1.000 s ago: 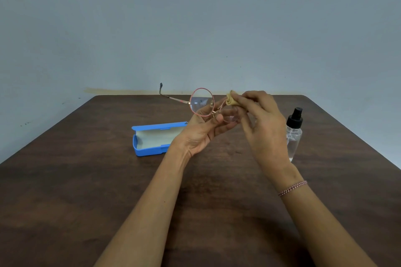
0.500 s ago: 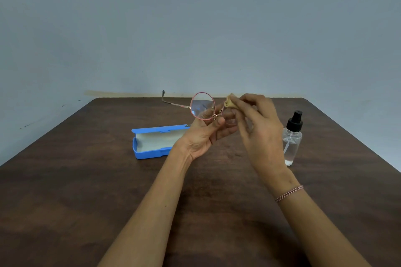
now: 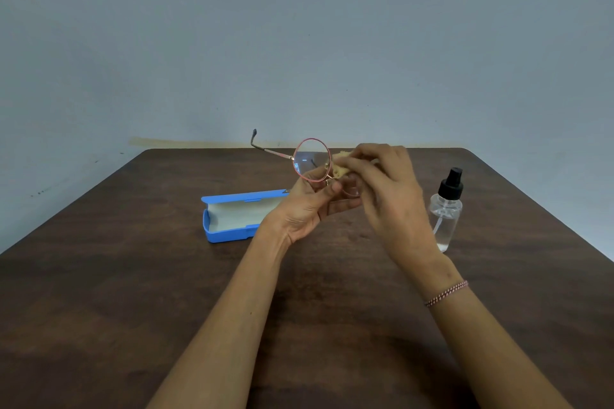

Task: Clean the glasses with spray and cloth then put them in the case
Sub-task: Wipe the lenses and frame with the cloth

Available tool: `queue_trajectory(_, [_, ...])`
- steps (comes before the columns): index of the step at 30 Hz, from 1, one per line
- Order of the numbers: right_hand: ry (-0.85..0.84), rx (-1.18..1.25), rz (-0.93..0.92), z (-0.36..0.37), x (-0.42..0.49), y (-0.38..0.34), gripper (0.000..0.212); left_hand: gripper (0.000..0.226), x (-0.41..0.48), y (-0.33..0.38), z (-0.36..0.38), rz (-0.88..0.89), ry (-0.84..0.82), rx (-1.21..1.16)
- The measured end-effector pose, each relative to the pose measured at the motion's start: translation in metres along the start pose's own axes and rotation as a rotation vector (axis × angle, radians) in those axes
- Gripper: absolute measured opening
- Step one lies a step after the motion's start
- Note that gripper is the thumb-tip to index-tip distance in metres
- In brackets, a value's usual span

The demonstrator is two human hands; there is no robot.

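Round pink-rimmed glasses [image 3: 311, 159] are held above the table, one temple arm pointing back left. My left hand [image 3: 309, 209] pinches the frame near the bridge from below. My right hand [image 3: 385, 189] pinches a small yellow cloth [image 3: 341, 167] against the right lens, which my fingers mostly hide. An open blue case [image 3: 232, 219] with a pale lining lies on the table to the left of my hands. A clear spray bottle [image 3: 445, 212] with a black nozzle stands upright to the right.
The dark wooden table [image 3: 133, 292] reaches back to a plain grey wall. Its far edge lies just behind the glasses, and its right edge runs diagonally past the bottle.
The cloth in my right hand has shifted slightly over the right lens. The glasses have tilted a little in my left hand. Case and bottle have not moved.
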State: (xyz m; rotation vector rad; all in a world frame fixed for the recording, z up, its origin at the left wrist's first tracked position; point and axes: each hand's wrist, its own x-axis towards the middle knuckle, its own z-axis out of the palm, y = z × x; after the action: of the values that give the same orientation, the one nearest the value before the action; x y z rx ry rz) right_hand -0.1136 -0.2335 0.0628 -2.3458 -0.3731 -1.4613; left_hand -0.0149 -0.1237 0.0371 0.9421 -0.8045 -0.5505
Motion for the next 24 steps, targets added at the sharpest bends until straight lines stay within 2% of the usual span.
queue_trajectory(2, [-0.032, 0.001, -0.023, 0.001, 0.0, -0.002, 0.029, 0.041, 0.0, 0.0, -0.002, 0.01, 0.009, 0.007])
queue_trajectory(7, [0.018, -0.05, 0.124, -0.002, 0.004, 0.009, 0.031, 0.049, -0.001, 0.001, 0.0, 0.006, -0.022, 0.052])
queue_trajectory(12, [-0.075, 0.027, 0.004, 0.002, 0.0, -0.002, 0.029, 0.047, 0.0, 0.002, -0.003, 0.02, -0.005, 0.068])
queue_trajectory(18, [0.034, 0.013, 0.079, 0.0, -0.001, 0.002, 0.03, 0.051, 0.002, 0.001, -0.002, 0.023, -0.014, 0.064])
queue_trajectory(24, [0.044, 0.12, -0.062, 0.005, -0.004, -0.014, 0.026, 0.049, 0.003, -0.001, 0.0, 0.001, 0.043, 0.1])
